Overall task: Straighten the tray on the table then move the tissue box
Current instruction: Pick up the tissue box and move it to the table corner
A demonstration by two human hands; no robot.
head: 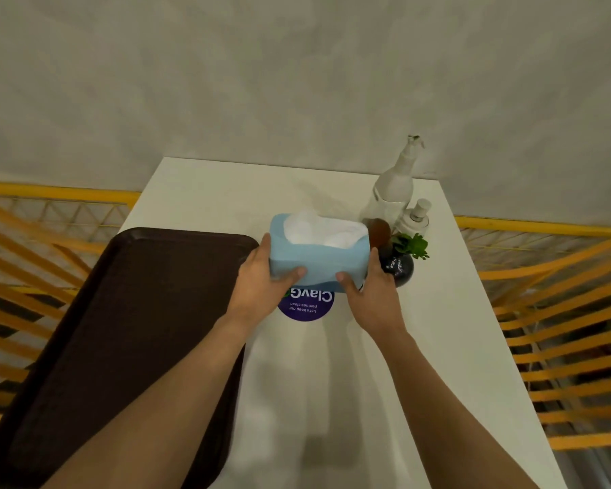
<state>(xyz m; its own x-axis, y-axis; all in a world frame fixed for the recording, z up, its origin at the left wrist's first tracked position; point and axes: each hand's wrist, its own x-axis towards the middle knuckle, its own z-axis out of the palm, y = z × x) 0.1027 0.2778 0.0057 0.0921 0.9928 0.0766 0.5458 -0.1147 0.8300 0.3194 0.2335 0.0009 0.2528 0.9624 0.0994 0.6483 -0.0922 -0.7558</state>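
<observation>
A light blue tissue box [318,257] with white tissue bulging from its top is at the middle of the white table [438,347]. My left hand [261,282] grips its left end and my right hand [371,294] grips its right end, thumbs on the near face. The box partly covers a round purple sticker [306,308] on the table. A dark brown tray [120,330] lies on the table's left side, its long edges roughly parallel to the table edge, and my left forearm crosses over it.
Right behind the box stand a tall clear pump bottle [392,190], a small white bottle [415,218], a brown object [380,232] and a dark round vase with green leaves [401,264]. Yellow railings [551,330] flank the table on both sides. A grey wall is beyond.
</observation>
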